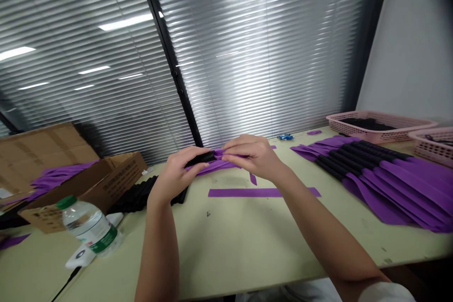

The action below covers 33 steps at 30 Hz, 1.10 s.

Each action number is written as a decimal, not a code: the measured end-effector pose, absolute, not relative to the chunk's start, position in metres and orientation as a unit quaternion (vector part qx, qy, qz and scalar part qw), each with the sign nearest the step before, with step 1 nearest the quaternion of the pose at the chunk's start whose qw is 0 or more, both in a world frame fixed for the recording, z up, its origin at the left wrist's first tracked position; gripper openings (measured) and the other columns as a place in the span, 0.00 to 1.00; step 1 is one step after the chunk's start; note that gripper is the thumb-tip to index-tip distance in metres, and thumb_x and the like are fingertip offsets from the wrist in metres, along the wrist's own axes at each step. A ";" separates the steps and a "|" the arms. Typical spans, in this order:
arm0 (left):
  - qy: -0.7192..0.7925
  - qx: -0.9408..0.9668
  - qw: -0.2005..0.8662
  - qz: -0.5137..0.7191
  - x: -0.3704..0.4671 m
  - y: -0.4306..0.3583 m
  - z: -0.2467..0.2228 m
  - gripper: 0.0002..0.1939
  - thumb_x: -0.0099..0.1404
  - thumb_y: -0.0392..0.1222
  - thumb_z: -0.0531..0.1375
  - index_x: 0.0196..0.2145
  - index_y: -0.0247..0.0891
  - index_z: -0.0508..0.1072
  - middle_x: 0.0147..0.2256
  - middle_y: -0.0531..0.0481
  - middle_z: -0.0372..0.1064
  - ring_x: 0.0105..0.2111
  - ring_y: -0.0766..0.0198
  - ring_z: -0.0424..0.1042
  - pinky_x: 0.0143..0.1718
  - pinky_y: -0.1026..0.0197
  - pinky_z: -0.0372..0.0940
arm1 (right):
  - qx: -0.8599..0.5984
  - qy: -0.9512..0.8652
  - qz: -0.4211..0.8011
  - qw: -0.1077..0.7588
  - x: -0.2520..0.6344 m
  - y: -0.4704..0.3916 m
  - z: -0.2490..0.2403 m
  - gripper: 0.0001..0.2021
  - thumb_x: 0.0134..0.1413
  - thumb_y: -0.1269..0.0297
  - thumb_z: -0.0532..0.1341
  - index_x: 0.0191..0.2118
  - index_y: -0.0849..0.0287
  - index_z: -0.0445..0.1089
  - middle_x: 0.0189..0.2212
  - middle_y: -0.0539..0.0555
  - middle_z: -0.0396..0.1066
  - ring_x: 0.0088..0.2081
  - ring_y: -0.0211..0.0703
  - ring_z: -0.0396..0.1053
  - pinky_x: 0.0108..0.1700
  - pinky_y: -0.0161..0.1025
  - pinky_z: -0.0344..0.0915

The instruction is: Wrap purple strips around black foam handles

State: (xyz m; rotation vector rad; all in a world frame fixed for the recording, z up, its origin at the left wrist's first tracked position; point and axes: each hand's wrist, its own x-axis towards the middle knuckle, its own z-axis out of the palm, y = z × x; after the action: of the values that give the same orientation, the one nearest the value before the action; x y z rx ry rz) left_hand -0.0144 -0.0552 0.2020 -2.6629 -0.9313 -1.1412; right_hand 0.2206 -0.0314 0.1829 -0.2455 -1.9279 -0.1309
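My left hand [173,170] is closed around a black tube-like sleeve [201,158], thumb below and fingers above. Purple fabric strip [216,166] comes out of the sleeve's right end, and my right hand [252,153] pinches it between thumb and fingers. The two hands are close together, a little above the table. Just in front of them a flat purple strip [244,192] lies across the tabletop, partly behind my right forearm. A short purple piece [253,179] lies beneath my right hand. The fingertips partly hide the spot where sleeve and fabric meet.
Purple strips with black sleeves [399,179] lie in a row at right, near pink baskets [382,137]. At left stand a cardboard box [120,177] with purple fabric and a water bottle [90,226] beside a white device [81,257]. Black sleeves [136,196] lie by the box.
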 end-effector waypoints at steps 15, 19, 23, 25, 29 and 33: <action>-0.300 -0.871 0.070 -0.383 -0.013 -0.055 0.200 0.15 0.67 0.45 0.58 0.50 0.43 0.73 0.46 0.45 0.74 0.46 0.56 0.73 0.48 0.54 0.67 | -0.168 -0.846 0.004 0.506 0.216 -0.034 0.180 0.08 0.59 0.61 0.63 0.43 0.53 0.76 0.49 0.54 0.72 0.47 0.47 0.72 0.47 0.43 0.71; -0.318 -0.856 0.087 -0.399 -0.020 -0.053 0.201 0.15 0.66 0.45 0.59 0.50 0.42 0.73 0.46 0.45 0.74 0.46 0.56 0.72 0.49 0.54 0.66 | -0.179 -0.866 0.053 0.464 0.228 -0.033 0.185 0.14 0.61 0.63 0.60 0.52 0.50 0.70 0.53 0.54 0.68 0.50 0.47 0.69 0.46 0.43 0.70; -0.329 -0.849 0.105 -0.399 -0.023 -0.052 0.202 0.14 0.66 0.44 0.59 0.49 0.42 0.73 0.45 0.46 0.74 0.46 0.56 0.72 0.49 0.55 0.66 | -0.154 -0.864 0.081 0.473 0.231 -0.029 0.187 0.13 0.63 0.64 0.58 0.51 0.51 0.71 0.44 0.52 0.74 0.42 0.42 0.71 0.42 0.40 0.70; -0.330 -0.850 0.106 -0.398 -0.022 -0.053 0.202 0.14 0.66 0.43 0.59 0.50 0.41 0.73 0.45 0.46 0.74 0.46 0.56 0.72 0.49 0.55 0.66 | -0.146 -0.852 0.072 0.498 0.229 -0.027 0.186 0.11 0.62 0.64 0.60 0.49 0.51 0.73 0.42 0.52 0.74 0.41 0.42 0.71 0.42 0.40 0.70; -0.321 -0.852 0.096 -0.403 -0.020 -0.054 0.202 0.14 0.66 0.42 0.60 0.49 0.41 0.73 0.45 0.46 0.74 0.46 0.56 0.72 0.49 0.56 0.66 | -0.123 -0.823 0.024 0.554 0.224 -0.026 0.184 0.07 0.57 0.64 0.64 0.41 0.52 0.77 0.39 0.52 0.75 0.42 0.43 0.72 0.43 0.40 0.71; -0.308 -0.851 0.080 -0.418 -0.020 -0.054 0.201 0.14 0.65 0.42 0.61 0.49 0.41 0.74 0.45 0.46 0.75 0.46 0.57 0.72 0.49 0.56 0.66 | -0.101 -0.801 0.004 0.590 0.221 -0.030 0.184 0.06 0.56 0.66 0.65 0.39 0.52 0.78 0.38 0.52 0.76 0.41 0.42 0.74 0.42 0.40 0.73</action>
State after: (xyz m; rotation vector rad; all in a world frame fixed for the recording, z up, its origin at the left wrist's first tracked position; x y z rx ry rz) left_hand -0.0198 -0.0542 0.2010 -2.5456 -0.9211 -1.2506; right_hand 0.2213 -0.0297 0.1839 -0.2353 -1.8649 0.0101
